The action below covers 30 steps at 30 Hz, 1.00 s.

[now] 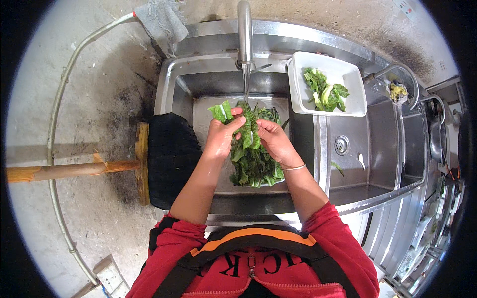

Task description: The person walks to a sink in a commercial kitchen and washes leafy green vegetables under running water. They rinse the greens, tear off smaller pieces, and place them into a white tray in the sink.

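Under the running stainless-steel faucet (245, 35), both of my hands hold a wet green lettuce leaf (248, 124). My left hand (220, 137) grips it with the thumb on top, and another leaf piece (220, 111) with a pale rib sticks out by its fingers. My right hand (275, 140), with a bangle at the wrist, pinches the leaf's right edge. A stream of water (246, 80) falls at the leaf's far end. Below my hands, a pile of leafy greens (251, 169) sits in the left sink basin (208, 182); whatever holds the pile is mostly hidden.
A white plastic tub (356, 80) with several washed-looking leaves (327, 93) rests across the divider at back right. The right basin (350, 138) holds a white spoon (361, 162) and a green scrap (337, 168). A black sheet (171, 160) and wooden handle (74, 171) are left.
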{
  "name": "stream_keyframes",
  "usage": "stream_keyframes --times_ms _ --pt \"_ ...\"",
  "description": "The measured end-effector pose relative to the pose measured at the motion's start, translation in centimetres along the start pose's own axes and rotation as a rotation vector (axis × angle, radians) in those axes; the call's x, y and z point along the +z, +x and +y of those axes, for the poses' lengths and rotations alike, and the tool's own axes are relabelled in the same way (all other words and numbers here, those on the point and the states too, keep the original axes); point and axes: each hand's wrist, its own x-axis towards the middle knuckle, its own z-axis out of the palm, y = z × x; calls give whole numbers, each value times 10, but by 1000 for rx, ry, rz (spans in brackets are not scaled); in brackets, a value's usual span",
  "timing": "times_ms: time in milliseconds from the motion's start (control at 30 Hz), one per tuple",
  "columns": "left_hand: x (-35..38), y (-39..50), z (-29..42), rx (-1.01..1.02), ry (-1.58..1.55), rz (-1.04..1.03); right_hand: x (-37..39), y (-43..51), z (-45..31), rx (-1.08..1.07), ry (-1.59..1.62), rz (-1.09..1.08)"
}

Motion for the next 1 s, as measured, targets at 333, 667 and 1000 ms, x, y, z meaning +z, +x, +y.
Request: stream_keyframes --times_ms 333,667,1000 --pt "-13 -2 21 97 -288 29 11 -10 -25 -15 120 -209" --pt "-18 -1 13 148 -309 -54 -24 -83 -77 -49 9 -26" --pt "-17 -1 6 60 -223 13 -218 -205 -55 203 -1136 797"
